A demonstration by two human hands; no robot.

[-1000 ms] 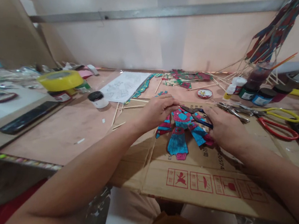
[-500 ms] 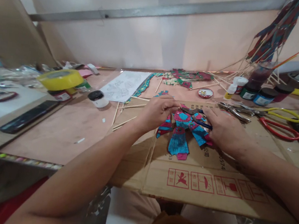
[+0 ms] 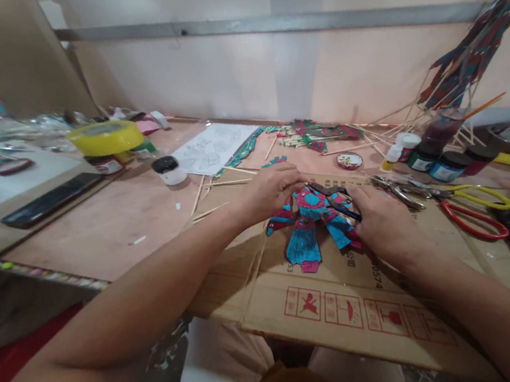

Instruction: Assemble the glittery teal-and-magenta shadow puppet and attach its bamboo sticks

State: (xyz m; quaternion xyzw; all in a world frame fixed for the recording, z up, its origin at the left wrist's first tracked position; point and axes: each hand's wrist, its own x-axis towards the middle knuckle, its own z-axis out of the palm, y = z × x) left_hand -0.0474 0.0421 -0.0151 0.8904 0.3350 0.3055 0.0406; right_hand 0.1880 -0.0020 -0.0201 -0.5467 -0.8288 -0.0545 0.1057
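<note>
A blue and pink painted figure [image 3: 305,239] lies over a cardboard sheet [image 3: 262,306], its cut pieces spread out. At its upper left edge, the fingers of my left hand [image 3: 273,187] are pressed together on the figure. My right hand [image 3: 376,224] is closed around dark-handled pliers [image 3: 342,208], whose jaws point left across the top of the figure. The pliers' tip lies close to my left fingertips; what is between the jaws is too small to tell.
Thin sticks [image 3: 232,181] and a drawing sheet [image 3: 216,147] lie beyond my left hand. A black-lidded jar [image 3: 169,169] and yellow tape [image 3: 108,137] are at left. Red-handled scissors [image 3: 473,222], other pliers [image 3: 397,192], paint jars [image 3: 449,166] and a small dish [image 3: 349,160] are at right and back.
The view has shifted very slightly. Both hands, the pliers and the figure keep nearly the same positions.
</note>
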